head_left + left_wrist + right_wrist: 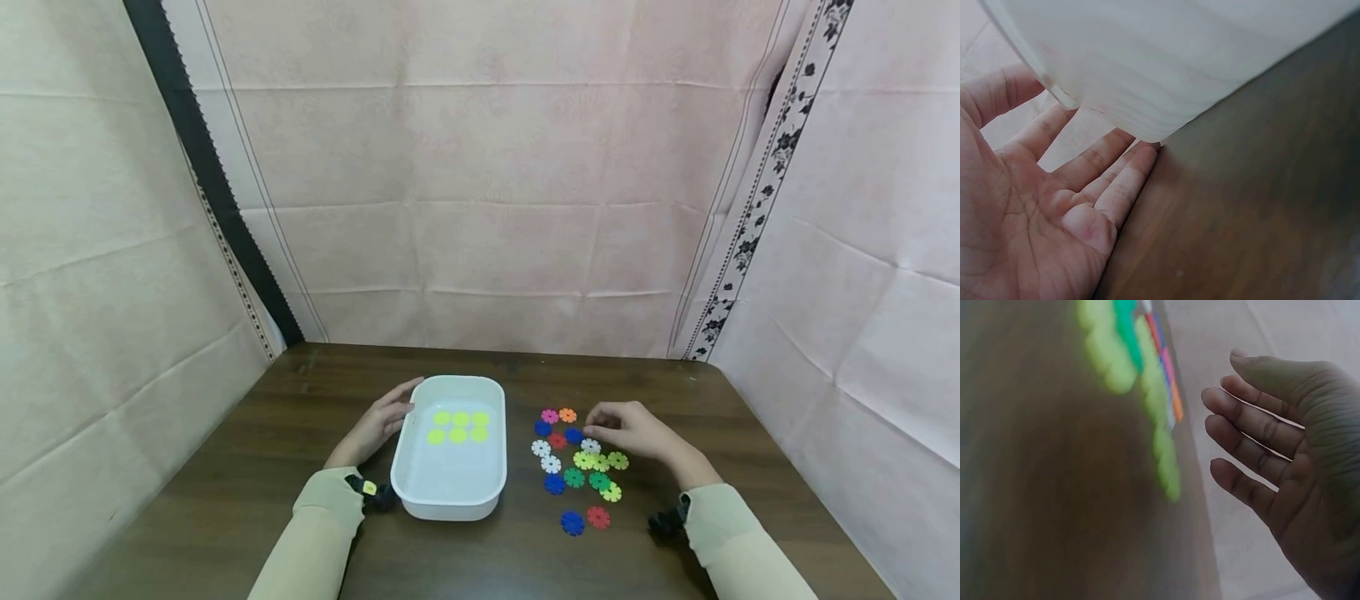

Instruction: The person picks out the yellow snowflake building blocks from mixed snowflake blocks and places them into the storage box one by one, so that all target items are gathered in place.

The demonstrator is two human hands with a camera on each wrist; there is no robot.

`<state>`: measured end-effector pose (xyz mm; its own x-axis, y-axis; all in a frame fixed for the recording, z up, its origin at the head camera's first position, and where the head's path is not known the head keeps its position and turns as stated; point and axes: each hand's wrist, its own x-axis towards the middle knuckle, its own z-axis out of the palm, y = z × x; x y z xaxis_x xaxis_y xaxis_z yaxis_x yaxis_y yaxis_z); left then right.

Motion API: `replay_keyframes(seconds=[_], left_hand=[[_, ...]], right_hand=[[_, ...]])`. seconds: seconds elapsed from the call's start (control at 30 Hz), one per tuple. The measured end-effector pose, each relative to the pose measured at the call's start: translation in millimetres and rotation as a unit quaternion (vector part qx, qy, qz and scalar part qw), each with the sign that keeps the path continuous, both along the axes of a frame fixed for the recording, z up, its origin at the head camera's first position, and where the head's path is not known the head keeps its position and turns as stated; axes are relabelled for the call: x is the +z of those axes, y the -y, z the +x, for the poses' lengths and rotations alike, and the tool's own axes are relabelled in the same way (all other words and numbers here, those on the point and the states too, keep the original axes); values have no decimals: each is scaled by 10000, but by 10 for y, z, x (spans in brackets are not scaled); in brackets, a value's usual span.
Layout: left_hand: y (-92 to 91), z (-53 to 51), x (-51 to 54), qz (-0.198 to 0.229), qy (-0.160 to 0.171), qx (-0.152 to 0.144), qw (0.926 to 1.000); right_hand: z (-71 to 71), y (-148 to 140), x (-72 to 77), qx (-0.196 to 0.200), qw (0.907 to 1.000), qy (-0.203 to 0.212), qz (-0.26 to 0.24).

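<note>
My left hand (372,428) is at the left side of a white plastic tub (450,487). In the left wrist view its fingers (1124,190) reach along the tub's outer wall (1166,69), fairly straight and touching it. Several yellow-green round spots (458,435) show on the tub's floor in two rows. My right hand (637,432) hovers at the right edge of a group of notched plastic discs, nearest a blue disc (573,436) and a white disc (590,446). In the right wrist view its fingers (1241,434) are loosely bent, with nothing seen between them.
Other flower-like discs lie on the brown wooden table (420,558): yellow-green (618,461), green (574,477), pink (550,416), orange (567,415). A blue disc (572,523) and a red disc (598,517) sit nearer the front. Pale cloth (510,250) hangs behind the table and at both sides.
</note>
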<state>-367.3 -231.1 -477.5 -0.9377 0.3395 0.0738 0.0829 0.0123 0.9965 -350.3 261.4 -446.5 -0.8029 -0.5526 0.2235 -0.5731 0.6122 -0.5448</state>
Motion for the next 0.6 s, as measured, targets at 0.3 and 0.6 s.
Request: replay_keyframes(seconds=[0.3, 0.6], left_hand=[[-4, -7, 8, -12, -184, -2, 9998], [-5, -2, -8, -20, -89, -22, 10000]], right_hand=[[113, -354, -122, -91, 9976, 678, 32], [109, -418, -186, 237, 9926, 1187, 1]])
